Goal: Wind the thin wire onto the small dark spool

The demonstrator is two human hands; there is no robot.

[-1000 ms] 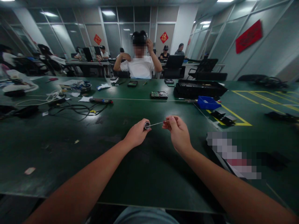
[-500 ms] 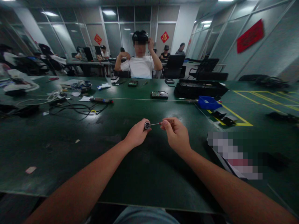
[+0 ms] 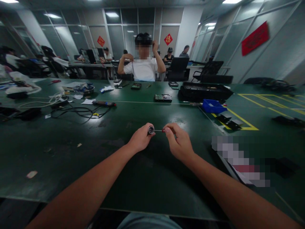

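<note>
Held above the middle of the green table, a small dark cylinder with a silvery, ring-shaped end is gripped by my left hand. Its inner detail is too small to make out. My right hand pinches a thin screwdriver between thumb and fingers. The shaft lies nearly level and points left, with its tip at the cylinder's end. Whether the tip is inside or only touches cannot be seen. A bit of red handle shows at the fingertips; the rest is hidden.
Ahead lies an open hard drive, with a black case and a blue bin to its right. A corded tool and cables sit left. A blurred-out paper item is near my right forearm. A person faces me.
My right hand has turned a little and its fingers have closed in over the screwdriver handle. The shaft is now more level. My left hand still holds the cylinder in nearly the same place.
</note>
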